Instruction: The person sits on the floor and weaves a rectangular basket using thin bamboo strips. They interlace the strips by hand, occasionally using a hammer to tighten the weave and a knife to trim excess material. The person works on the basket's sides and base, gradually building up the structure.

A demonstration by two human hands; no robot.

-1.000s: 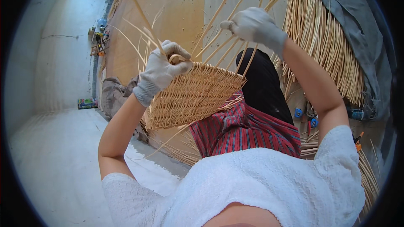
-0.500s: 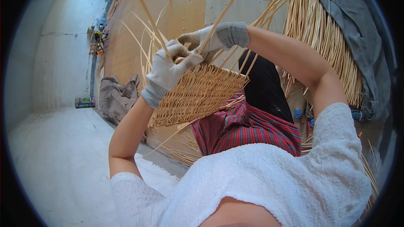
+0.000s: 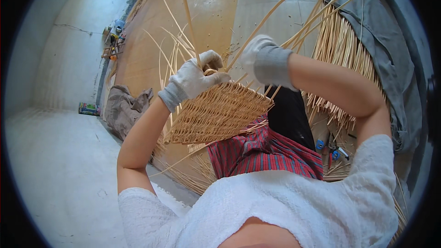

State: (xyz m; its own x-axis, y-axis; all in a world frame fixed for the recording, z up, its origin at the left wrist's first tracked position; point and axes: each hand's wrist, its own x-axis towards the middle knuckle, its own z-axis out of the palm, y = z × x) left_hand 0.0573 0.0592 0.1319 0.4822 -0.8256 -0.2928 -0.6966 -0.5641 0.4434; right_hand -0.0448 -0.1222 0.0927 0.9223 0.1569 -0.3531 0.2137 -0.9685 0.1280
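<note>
A half-woven wicker basket (image 3: 220, 115) rests tilted against my lap, its woven side facing me. Long loose willow rods (image 3: 280, 7) rise from its upper edge. My left hand (image 3: 198, 72), in a pale knitted glove, is closed around the basket's upper rim at the left, thumb on the near side. Apart from the rim, my gloved right hand (image 3: 261, 56) is raised near the rods on the right. It is blurred and its fingers are turned away, so whether it grips a rod does not show.
A thick bundle of willow rods (image 3: 344, 59) lies at right, partly under a grey cloth (image 3: 386, 41). Hand tools (image 3: 331, 150) lie beside my right knee. At left are a crumpled brown cloth (image 3: 126, 108) and a pale wall (image 3: 69, 64). Boards (image 3: 183, 9) cover the floor ahead.
My right hand has left the rim beside my left hand and moved to the right. The left hand keeps its hold on the basket. The whole view has shifted slightly.
</note>
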